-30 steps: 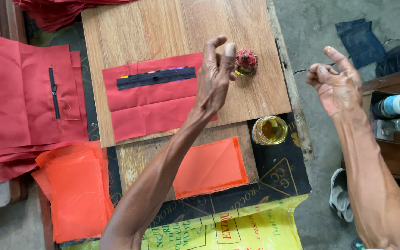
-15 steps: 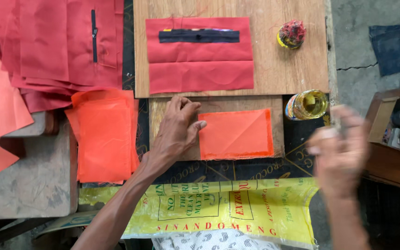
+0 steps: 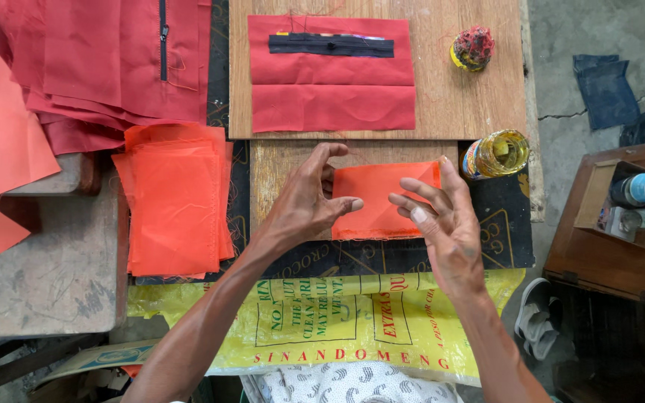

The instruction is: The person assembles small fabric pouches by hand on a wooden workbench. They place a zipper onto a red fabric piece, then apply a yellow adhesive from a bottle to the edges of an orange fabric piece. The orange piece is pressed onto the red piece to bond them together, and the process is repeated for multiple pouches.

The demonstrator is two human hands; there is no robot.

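1. On the lower wooden board [image 3: 285,160], an orange fabric piece [image 3: 378,201] is framed by both hands.
2. Left hand [image 3: 307,201]: placed at the piece's left edge, thumb tip on the cloth, fingers arched over the edge. Only a loose touch is seen; a closed pinch cannot be confirmed.
3. Right hand [image 3: 442,224]: half a second ago it was blurred and off at the board's right side; now it is brought over the piece's right part, fingers spread, palm open, nothing held (contact with the cloth cannot be told).
4. A second ago both hands were up by the thread-wrapped spool [image 3: 473,46], so the work is judged shifted from there to the orange piece.
5. The piece lies flat, just below the upper board [image 3: 472,104], which carries a red panel with a dark zipper [image 3: 331,71].
6. Nearby: a glass jar [image 3: 496,153] just right of the piece, an orange fabric stack [image 3: 173,198] to its left.
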